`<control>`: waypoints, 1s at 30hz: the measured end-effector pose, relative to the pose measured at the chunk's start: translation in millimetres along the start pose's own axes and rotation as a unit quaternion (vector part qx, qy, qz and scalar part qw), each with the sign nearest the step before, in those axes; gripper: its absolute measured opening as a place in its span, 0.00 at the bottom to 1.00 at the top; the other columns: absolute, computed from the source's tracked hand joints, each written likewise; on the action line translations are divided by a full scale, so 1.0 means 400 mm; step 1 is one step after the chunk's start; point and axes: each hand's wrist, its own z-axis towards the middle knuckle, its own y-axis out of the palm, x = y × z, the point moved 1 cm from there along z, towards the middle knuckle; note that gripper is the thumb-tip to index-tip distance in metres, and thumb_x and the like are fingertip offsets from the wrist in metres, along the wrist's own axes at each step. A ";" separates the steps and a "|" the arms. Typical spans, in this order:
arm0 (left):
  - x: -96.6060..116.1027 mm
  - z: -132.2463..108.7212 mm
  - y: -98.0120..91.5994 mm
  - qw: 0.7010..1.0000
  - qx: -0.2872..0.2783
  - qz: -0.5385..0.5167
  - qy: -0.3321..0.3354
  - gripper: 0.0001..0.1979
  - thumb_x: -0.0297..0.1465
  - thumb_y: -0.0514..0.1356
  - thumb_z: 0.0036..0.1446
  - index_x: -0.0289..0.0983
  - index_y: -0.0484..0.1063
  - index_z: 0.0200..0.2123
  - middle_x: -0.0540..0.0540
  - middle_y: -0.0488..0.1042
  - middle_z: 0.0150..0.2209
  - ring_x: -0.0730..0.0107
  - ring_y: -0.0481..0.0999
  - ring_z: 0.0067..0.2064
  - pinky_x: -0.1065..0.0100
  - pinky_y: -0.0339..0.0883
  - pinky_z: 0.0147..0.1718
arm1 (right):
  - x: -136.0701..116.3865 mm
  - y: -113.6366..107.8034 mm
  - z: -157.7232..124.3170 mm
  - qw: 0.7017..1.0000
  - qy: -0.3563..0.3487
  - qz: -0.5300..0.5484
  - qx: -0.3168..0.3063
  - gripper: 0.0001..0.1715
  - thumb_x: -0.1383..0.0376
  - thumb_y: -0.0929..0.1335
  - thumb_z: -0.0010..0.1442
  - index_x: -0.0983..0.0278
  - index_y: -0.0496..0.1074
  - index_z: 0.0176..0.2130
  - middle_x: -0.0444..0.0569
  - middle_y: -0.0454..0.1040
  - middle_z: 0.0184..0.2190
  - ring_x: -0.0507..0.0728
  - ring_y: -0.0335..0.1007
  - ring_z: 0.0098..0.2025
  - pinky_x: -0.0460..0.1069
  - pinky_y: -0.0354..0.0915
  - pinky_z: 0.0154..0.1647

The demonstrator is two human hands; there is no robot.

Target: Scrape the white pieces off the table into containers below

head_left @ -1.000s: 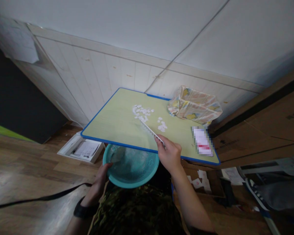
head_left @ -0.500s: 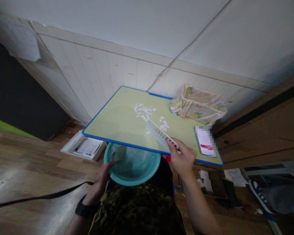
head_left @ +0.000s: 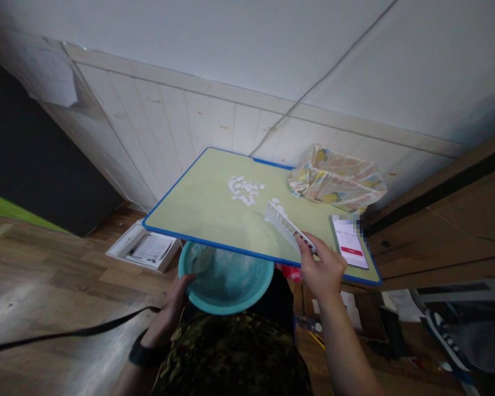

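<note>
My left hand (head_left: pixel 174 304) grips the left rim of a round teal plastic colander (head_left: pixel 234 308), held just below the table's front edge; its thumb lies over the rim. In my right hand (head_left: pixel 320 267) is a white slotted plastic strip (head_left: pixel 289 224), held by its near end and slanted over the table. The strip's far end partly hides a small group of white paper scraps (head_left: pixel 275 201). A larger scatter of paper scraps (head_left: pixel 246 190) lies further left on the yellow-green tabletop (head_left: pixel 190 203).
A cloth-lined basket (head_left: pixel 338 181) stands at the table's back right, with a phone (head_left: pixel 350 242) in front of it. The table has a blue edge and backs onto a white panelled wall (head_left: pixel 214 121). A white box (head_left: pixel 142 250) is on the floor at left.
My right hand has moved the white strip to the right, near the smaller group of scraps. My left hand keeps its hold on the colander. The view has shifted slightly.
</note>
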 end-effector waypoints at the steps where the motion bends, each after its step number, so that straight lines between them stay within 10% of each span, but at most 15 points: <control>1: -0.001 0.000 0.001 1.000 0.002 -0.002 -0.006 0.29 0.44 0.65 0.45 0.39 0.74 0.50 0.43 0.81 0.32 0.50 0.79 0.36 0.56 0.71 0.34 | 0.003 0.003 0.002 1.000 0.010 0.011 0.001 0.08 0.65 0.70 0.60 0.64 0.79 0.40 0.49 0.82 0.33 0.54 0.78 0.28 0.46 0.71 0.30; 30: 0.003 -0.066 0.014 0.999 -0.018 -0.037 0.016 0.29 0.40 0.66 0.50 0.36 0.71 0.55 0.42 0.83 0.40 0.48 0.80 0.44 0.61 0.74 0.34 | 0.032 0.048 -0.024 0.962 0.081 0.221 -0.140 0.09 0.60 0.71 0.59 0.63 0.79 0.34 0.47 0.81 0.29 0.54 0.76 0.27 0.45 0.69 0.27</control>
